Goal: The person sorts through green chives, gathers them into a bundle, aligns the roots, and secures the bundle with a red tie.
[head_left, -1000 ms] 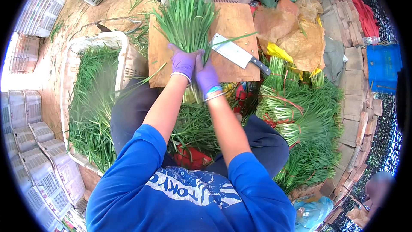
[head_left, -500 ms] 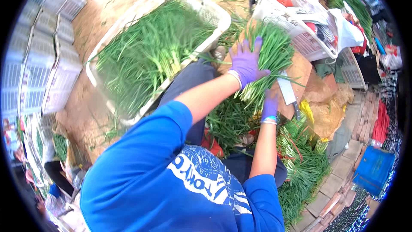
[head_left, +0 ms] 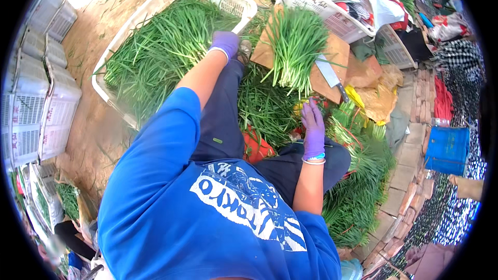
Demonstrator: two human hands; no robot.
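A thick bunch of green chives (head_left: 298,46) lies on a wooden board (head_left: 337,52), pale stem ends toward me. Beside it on the board rests a cleaver (head_left: 328,71) with a dark handle. My left hand (head_left: 225,43), in a purple glove, is closed at the near right rim of a white plastic crate (head_left: 115,52) full of loose chives; what its fingers grip is hidden. My right hand (head_left: 313,127), also gloved, is held above my knee, fingers stretched out, holding nothing. It is just short of the bunch's stem ends.
More chives (head_left: 358,192), some tied in red, are heaped right of my knee, with loose greens (head_left: 264,103) between my legs. A crate of bags (head_left: 332,13) stands behind the board. Stacked crates (head_left: 31,98) line the left. A blue bin (head_left: 447,150) stands far right.
My left hand has left the chive bunch and moved left to the crate's rim. My right hand has drawn back toward me from the stem ends. The bunch stays on the board.
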